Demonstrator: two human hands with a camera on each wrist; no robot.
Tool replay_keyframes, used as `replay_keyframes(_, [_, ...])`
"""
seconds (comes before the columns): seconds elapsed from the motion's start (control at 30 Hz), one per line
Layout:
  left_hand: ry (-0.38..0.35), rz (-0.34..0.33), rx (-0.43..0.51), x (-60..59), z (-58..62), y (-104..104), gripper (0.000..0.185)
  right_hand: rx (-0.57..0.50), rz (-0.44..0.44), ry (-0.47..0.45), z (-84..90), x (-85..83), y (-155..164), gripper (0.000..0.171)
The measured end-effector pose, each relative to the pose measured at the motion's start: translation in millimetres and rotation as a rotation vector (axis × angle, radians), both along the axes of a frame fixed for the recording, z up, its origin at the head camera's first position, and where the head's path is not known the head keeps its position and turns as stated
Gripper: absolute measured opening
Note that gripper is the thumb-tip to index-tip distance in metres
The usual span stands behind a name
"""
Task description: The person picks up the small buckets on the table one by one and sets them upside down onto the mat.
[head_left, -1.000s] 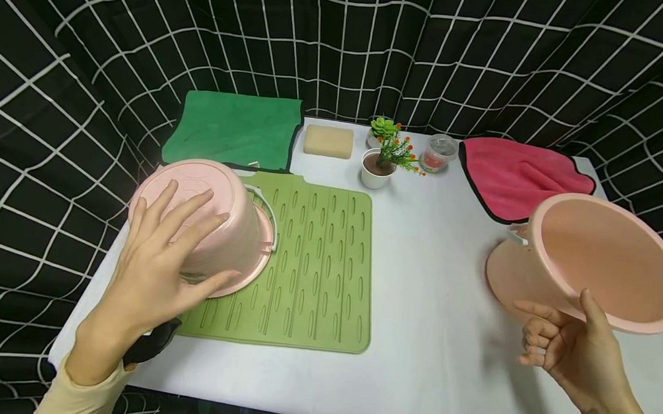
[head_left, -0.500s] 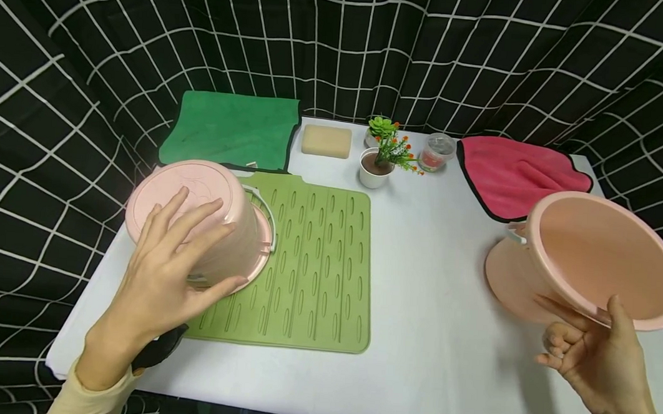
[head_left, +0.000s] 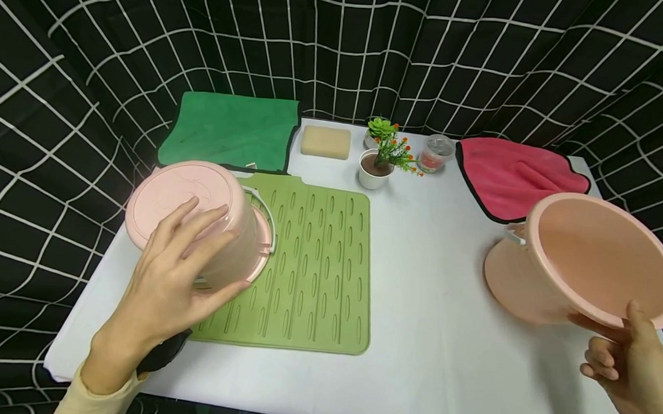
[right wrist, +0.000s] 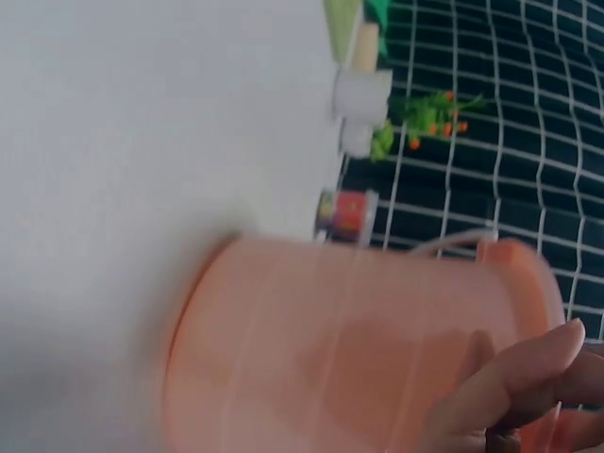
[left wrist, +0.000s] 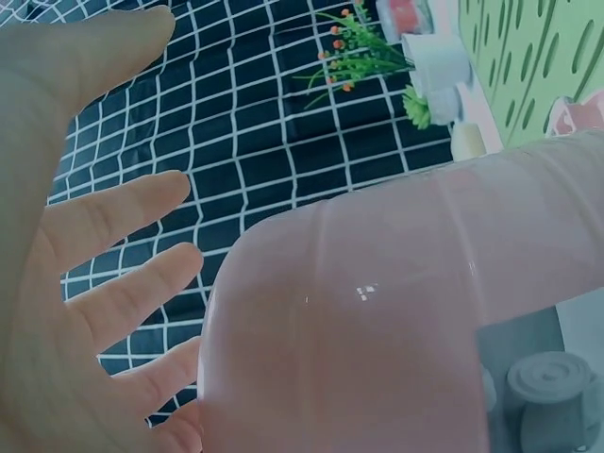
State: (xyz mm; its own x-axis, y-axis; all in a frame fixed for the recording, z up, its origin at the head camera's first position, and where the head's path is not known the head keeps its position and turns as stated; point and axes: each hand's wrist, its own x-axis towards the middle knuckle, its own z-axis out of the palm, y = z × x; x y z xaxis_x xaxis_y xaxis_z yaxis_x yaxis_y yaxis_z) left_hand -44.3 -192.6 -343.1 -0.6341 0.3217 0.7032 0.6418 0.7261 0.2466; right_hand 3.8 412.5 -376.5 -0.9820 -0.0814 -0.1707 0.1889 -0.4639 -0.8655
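Note:
A light pink bucket [head_left: 239, 252] stands upside down on the green ribbed mat [head_left: 322, 275], its white handle hanging on the right side. Over its near side hovers my left hand [head_left: 176, 274], fingers spread and fairly straight; the left wrist view shows a gap between most fingers and the bucket wall, with the lowest fingertips partly hidden behind it. At the table's right, a peach-pink bucket [head_left: 521, 286] stands mouth up. My right hand [head_left: 633, 360] pinches its near rim, thumb over the edge and index finger beneath, the other fingers curled.
Along the back lie a green cloth [head_left: 228, 130], a beige sponge [head_left: 326, 142], a white pot with orange flowers [head_left: 374, 172], a small succulent [head_left: 379, 131], a clear jar [head_left: 437, 153] and a red cloth [head_left: 521, 176]. A black gridded curtain [head_left: 367, 59] surrounds the table.
My right hand has slid rightward along the near rim of the peach-pink bucket. My left hand has drifted slightly right and down from the upturned base. Both buckets stay in place.

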Motion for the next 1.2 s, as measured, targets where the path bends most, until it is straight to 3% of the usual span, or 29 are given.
replay_keyframes(0.17, [0.000, 0.007, 0.000, 0.9, -1.4, 0, 0.064, 0.256, -0.088, -0.025, 4.6, -1.8, 6, 0.071])
replay_keyframes(0.3, [-0.003, 0.003, -0.003, 0.8, -2.5, 0, 0.066, 0.373, -0.150, -0.055, 7.4, -3.4, 7, 0.068])
replay_keyframes(0.53, [-0.012, 0.008, -0.002, 1.4, -3.4, 1, 0.065, 0.322, -0.154, -0.029, 8.8, -5.0, 7, 0.070])
replay_keyframes(0.83, [-0.015, -0.005, 0.005, 2.9, -2.0, 5, 0.060, 0.333, -0.155, -0.057, 10.1, -6.4, 5, 0.067])
replay_keyframes(1.03, [0.001, -0.033, 0.018, 2.2, -3.4, 7, 0.059, 0.252, -0.092, -0.015, 7.3, -7.6, 7, 0.070])
replay_keyframes(1.2, [0.046, -0.079, 0.020, -0.2, -9.5, 16, 0.056, 0.255, -0.006, 0.010, 13.1, -11.3, -3, 0.069])
